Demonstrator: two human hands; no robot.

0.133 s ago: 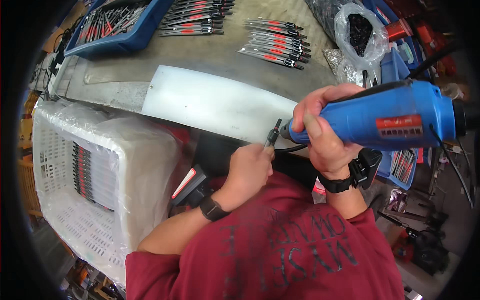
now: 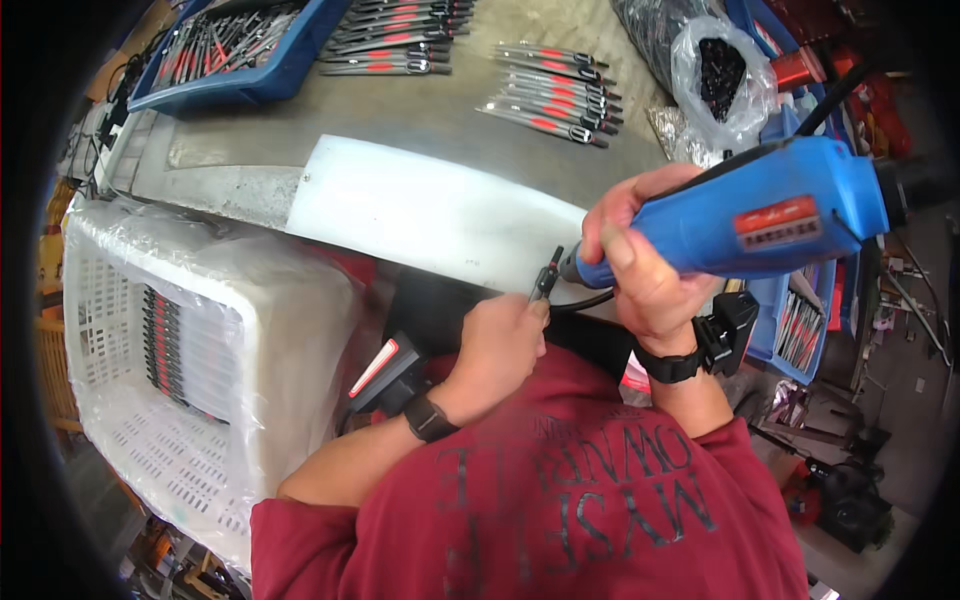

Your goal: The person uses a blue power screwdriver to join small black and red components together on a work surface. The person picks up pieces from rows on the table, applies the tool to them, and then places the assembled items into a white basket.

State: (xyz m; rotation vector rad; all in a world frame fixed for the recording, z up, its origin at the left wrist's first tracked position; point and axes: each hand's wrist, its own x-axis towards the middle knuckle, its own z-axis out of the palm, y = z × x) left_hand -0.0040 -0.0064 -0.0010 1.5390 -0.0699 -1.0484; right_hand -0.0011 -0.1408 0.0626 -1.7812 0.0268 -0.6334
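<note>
My right hand [image 2: 645,260] is wrapped round a blue electric screwdriver [image 2: 760,215], which lies across above the white board's right end. Its narrow nose points left at a slim black-and-grey piece [image 2: 546,275]. Between the closed fingers of my left hand [image 2: 503,335] that piece stands tilted, its black end up; the lower part is hidden in the hand. The nose is very close to the piece; whether they touch I cannot tell. Just beyond both hands lies the white board [image 2: 420,215], on the near edge of the table.
Slender grey-and-red pieces lie in two rows [image 2: 395,40] [image 2: 560,95] on the table [image 2: 450,110]. More fill a blue bin [image 2: 265,80] at far left. A plastic-lined white crate [image 2: 150,440] stands left. A clear bag [image 2: 690,65] of black parts is at far right.
The rear of the screwdriver has swung slightly away from me and to the left. Its nose stays beside the piece, and my left hand has hardly moved.
</note>
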